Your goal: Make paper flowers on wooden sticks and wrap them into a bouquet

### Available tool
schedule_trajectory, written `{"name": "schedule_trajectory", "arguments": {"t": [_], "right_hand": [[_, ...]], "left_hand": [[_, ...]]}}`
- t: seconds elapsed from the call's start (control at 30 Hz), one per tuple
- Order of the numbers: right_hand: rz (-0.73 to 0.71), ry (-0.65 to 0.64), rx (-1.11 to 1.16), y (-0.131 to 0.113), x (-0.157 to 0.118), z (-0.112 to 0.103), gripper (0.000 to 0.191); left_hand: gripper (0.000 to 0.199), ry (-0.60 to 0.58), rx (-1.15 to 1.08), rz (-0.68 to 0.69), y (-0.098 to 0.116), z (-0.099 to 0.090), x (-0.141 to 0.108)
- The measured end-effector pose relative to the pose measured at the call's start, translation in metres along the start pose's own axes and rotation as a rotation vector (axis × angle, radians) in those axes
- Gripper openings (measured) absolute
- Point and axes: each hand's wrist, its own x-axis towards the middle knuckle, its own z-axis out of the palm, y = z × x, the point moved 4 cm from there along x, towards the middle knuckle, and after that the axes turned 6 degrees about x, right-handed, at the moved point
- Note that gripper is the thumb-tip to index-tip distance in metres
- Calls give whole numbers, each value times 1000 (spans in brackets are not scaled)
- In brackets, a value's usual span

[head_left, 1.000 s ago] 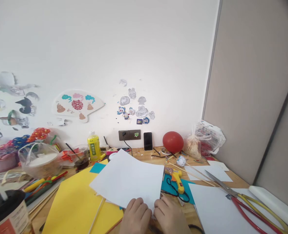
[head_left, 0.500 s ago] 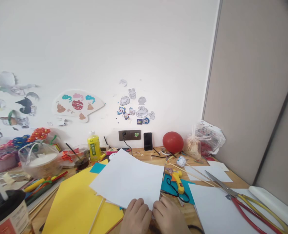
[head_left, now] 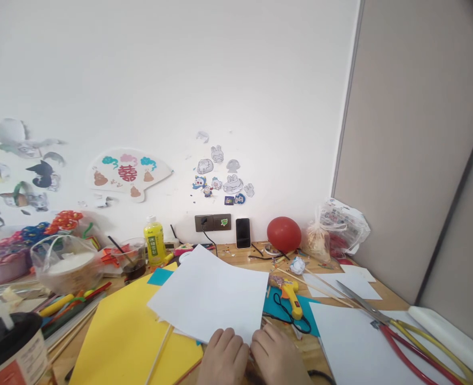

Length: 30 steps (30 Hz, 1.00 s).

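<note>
A sheet of white paper [head_left: 216, 294] lies slanted in front of me, its near edge by my fingers. My left hand [head_left: 225, 355] is closed on that edge with curled fingers. Beside it, my right hand [head_left: 278, 353] is closed at the sheet's near right corner. Both thumbs are hidden under the hands, and the two hands almost touch. Beneath the sheet, to the left, lies a large yellow sheet [head_left: 119, 331]. Just right of the paper rests a yellow glue gun [head_left: 291, 297] with a black cord, on a teal sheet [head_left: 276, 306].
Large scissors [head_left: 396, 323] with red and yellow handles lie on white paper [head_left: 352, 347] at right. Behind stand a red balloon [head_left: 284, 234], a phone [head_left: 243, 233] and a yellow drink bottle [head_left: 154, 240]. A dark-lidded cup [head_left: 12, 347] stands near left; thin sticks [head_left: 316, 287] lie around.
Almost nothing differs. Both hands keep their hold at the paper's near edge, and the sheet shifts only very slightly.
</note>
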Motion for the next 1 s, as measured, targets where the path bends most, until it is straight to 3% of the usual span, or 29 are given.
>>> {"name": "schedule_trajectory", "arguments": {"t": [0.63,1.0], "right_hand": [[-19,49,8,-3,4,-7,42],[51,-23,16,0,-3,5,46]], "left_hand": [[34,3,3,8,-1,2,-1],[32,0,-22,-38,0,4,-5]]}}
